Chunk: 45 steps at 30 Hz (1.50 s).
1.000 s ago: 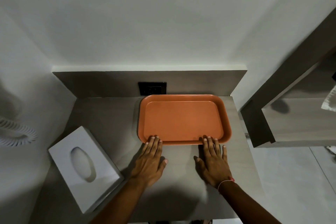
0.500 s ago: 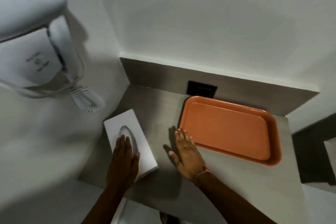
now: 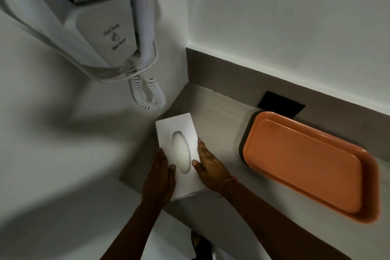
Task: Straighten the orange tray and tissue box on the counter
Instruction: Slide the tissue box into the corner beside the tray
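Since a second ago, your hands have left the orange tray [image 3: 304,164], which now sits squared against the back wall on the counter [image 3: 219,116]. That part looks finished. Both hands now clasp the white tissue box [image 3: 179,133] near the left wall: left hand [image 3: 161,173] on its left side, right hand [image 3: 209,167] on its right, thumbs resting on top.
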{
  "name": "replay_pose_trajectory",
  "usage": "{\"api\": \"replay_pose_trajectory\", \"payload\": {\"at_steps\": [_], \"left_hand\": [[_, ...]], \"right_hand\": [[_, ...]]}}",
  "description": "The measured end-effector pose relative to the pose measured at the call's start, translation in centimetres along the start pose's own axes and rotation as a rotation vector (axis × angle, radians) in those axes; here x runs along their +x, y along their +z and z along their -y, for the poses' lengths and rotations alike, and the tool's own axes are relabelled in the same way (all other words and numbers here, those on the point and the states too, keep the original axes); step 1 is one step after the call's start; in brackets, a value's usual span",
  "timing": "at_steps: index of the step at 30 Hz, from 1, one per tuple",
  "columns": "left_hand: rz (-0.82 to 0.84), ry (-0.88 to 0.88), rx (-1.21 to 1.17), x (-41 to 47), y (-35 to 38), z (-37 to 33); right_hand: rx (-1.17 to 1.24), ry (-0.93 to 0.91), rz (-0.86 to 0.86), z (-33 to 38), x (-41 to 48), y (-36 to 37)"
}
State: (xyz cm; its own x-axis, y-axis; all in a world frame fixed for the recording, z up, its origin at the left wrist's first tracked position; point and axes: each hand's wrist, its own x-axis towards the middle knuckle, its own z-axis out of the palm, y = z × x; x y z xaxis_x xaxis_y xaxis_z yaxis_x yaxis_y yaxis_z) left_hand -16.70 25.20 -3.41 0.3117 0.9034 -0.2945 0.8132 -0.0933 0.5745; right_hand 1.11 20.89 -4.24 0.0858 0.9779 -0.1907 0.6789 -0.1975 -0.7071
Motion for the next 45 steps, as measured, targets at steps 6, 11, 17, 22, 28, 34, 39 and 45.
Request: {"api": "replay_pose_trajectory", "payload": {"at_steps": [6,11,17,22,28,34,39,45], "left_hand": [[-0.059,0.002,-0.049,0.0,-0.1,0.0],[-0.127,-0.034,-0.162,0.7,-0.1,-0.7],[-0.073,-0.003,-0.185,5.1,-1.4,-2.1],[-0.008,0.0,-0.169,11.7,-3.1,-4.1],[-0.063,-0.052,-0.191,17.8,-4.0,-7.1],[-0.023,-0.121,-0.192,20.3,-3.6,-7.2],[0.013,0.022,-0.066,18.9,-3.8,-6.8],[-0.224,0.232,0.013,6.4,0.2,-1.2]], "right_hand": [[0.067,0.044,-0.03,0.4,0.2,0.1],[0.171,0.137,-0.085,0.6,0.5,-0.1],[0.28,0.23,-0.13,0.5,2.1,-1.4],[0.39,0.285,-0.169,1.2,5.1,-2.5],[0.45,0.338,-0.181,2.2,9.2,-2.6],[0.421,0.336,-0.169,1.9,10.9,-2.2],[0.387,0.301,-0.143,1.5,10.5,-2.1],[-0.027,-0.086,-0.211,0.4,4.0,-0.1]]}}
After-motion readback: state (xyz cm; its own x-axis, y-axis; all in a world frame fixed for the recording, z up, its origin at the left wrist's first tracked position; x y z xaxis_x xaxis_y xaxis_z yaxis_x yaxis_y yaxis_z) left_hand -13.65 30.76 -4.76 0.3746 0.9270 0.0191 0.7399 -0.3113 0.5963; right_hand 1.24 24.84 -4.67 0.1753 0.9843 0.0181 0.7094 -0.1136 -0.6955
